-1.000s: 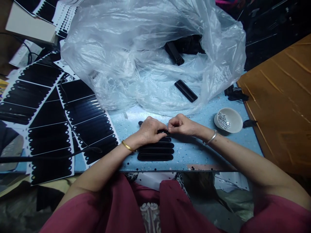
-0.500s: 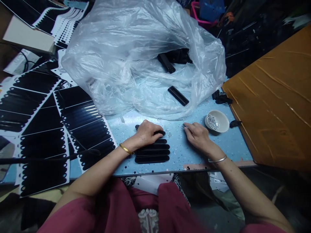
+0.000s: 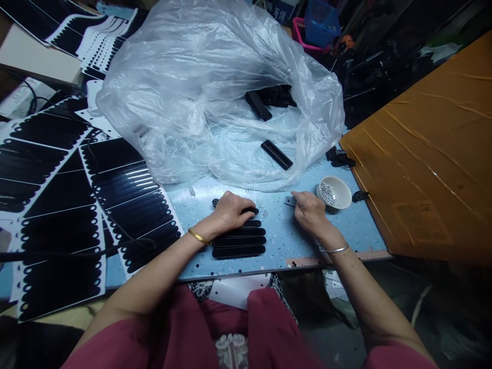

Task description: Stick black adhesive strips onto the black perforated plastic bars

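Observation:
My left hand (image 3: pixel 229 211) is closed over a long black rounded strip (image 3: pixel 251 210), pressing it on the blue speckled table. Most of that strip is hidden under my fingers. Just below lie several similar black strips (image 3: pixel 239 251), side by side in a row. To the right, my right hand (image 3: pixel 309 211) is closed on a thin, dark, pointed tool (image 3: pixel 289 205) whose tip sticks out leftward over the table. Beside that hand stands a small white bowl (image 3: pixel 344 197) with many tiny silvery metal pieces (image 3: pixel 328 193) in it.
A large clear plastic bag (image 3: pixel 184 87) lies open behind my hands, with black slotted parts (image 3: pixel 277 155) inside. Sheets of black strips (image 3: pixel 61 256) cover the left side, crossed by a black cable (image 3: pixel 57 253). A brown taped box (image 3: pixel 426 154) stands on the right.
My right hand has turned, and the thin tool now shows more clearly, pointing left. My left hand stays on the black strip. The whole view has shifted slightly.

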Tool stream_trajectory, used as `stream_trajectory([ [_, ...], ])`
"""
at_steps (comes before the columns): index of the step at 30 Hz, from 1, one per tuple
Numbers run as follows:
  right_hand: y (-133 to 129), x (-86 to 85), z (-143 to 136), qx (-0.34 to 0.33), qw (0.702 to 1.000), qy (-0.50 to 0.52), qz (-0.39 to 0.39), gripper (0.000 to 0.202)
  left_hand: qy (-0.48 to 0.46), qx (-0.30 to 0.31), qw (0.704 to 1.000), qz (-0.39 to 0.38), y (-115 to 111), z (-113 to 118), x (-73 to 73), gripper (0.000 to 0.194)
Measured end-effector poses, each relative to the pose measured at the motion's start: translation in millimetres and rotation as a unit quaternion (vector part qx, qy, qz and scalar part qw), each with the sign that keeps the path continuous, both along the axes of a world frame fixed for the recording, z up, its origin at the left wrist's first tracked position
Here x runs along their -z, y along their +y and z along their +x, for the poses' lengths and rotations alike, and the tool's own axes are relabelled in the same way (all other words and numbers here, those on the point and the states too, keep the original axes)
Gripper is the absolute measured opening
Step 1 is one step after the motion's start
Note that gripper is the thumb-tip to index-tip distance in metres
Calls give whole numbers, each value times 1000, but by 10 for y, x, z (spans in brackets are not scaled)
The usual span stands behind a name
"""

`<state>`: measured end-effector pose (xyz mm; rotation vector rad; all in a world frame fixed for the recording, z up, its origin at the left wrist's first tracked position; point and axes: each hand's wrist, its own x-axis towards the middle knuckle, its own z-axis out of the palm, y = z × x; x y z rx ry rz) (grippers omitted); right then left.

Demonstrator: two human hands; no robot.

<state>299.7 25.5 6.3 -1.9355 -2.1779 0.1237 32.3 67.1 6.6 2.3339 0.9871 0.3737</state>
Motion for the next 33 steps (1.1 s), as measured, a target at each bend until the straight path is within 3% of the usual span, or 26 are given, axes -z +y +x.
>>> stream_trajectory([
  [3,-35,-108,-253,11,989,146,-27,26,1,-1,1000,3,-4,-4,-12,16],
  [7,-30,-124,-712,16,921,346,-177,39,15,-5,1000,5,-12,8,-5,16],
  [11,16,-90,-931,47,870,438,-222,35,20,-4,1000,4,-16,26,1,16],
  [14,32,-90,-944,67,853,468,-222,32,15,-9,1000,-5,-1,-40,-63,23],
  [16,36,-93,-931,74,856,466,-213,31,17,-20,1000,8,15,-154,-132,25],
  [20,65,-75,-906,69,876,435,-196,31,36,-23,999,23,23,-454,-191,9],
  [25,115,-67,-951,47,892,409,-190,30,-27,-37,999,7,-50,-626,-9,21],
  [29,24,-178,-1110,-24,951,307,-18,27,-41,-15,997,69,-114,-610,114,19],
  [31,-31,-232,-1160,-79,960,260,74,28,-47,-8,994,99,-130,-604,140,20],
  [33,-47,-237,-1147,-91,958,250,111,29,-54,-8,991,124,-138,-606,156,21],
])
